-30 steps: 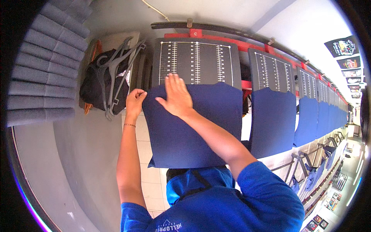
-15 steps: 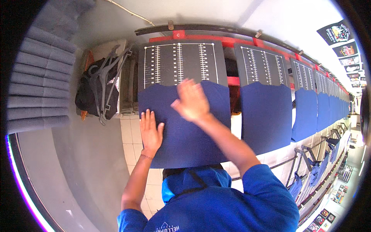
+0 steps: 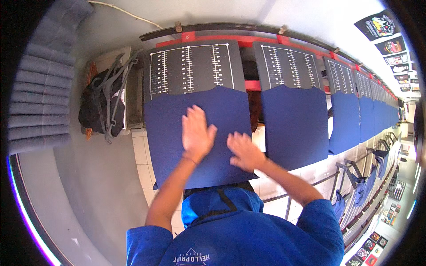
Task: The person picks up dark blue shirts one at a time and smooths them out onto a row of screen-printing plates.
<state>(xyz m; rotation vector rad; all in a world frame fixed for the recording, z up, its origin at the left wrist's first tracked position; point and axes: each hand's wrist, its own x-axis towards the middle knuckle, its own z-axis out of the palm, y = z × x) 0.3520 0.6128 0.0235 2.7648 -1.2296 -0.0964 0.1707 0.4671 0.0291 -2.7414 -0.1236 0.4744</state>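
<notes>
A navy T-shirt [image 3: 171, 150] is spread over a dark board [image 3: 173, 57] marked with white ruler lines, whose upper part stays bare. My left hand [image 3: 197, 135], palm down with its fingers stretched out, is over the middle of the cloth. Lower and to the right, my right hand [image 3: 245, 152] is over the shirt near its right side, its fingers also apart. Neither hand holds anything. Whether the palms press on the cloth or hover just above it I cannot tell. The shirt looks mostly smooth beneath them.
To the right, a second board carries another navy shirt [image 3: 293, 128], with several more in a row beyond. A red rail [image 3: 250, 85] runs behind the boards. Grey hangers [image 3: 108, 95] lie over black stuff at the left. Dark metal racks [image 3: 346, 170] stand lower right.
My left hand has moved from the shirt's left side up to its middle. My right hand has come down and right from near the collar edge. The view has shifted slightly.
</notes>
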